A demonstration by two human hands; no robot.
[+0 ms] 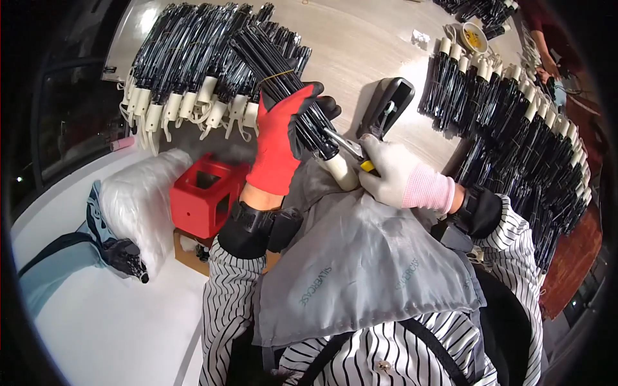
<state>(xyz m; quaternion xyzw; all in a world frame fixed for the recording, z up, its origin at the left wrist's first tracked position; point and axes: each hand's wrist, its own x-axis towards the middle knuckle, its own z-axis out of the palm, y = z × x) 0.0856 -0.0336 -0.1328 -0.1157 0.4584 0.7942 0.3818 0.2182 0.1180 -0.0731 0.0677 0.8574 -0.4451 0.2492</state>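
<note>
A folded frame of black ribs is held at the near edge of the table, tilted, its banded end far and left, its white handle near and right, above the grey apron. The left hand, in a red glove, is wrapped around the bundle between the tan band and the handle. The right hand, in a white glove, is closed on the pliers, whose tip lies at the ribs just beyond the handle; whether the jaws grip anything cannot be told. The step in hand appears to be plier work at this joint. It is probably best done with the left grip firm and close to the joint, so the ribs do not twist; the tip should meet only the intended part, squarely, and be squeezed gently, since thin ribs would likely bend or scratch. The left fingers are best held clear of the tip.
</note>
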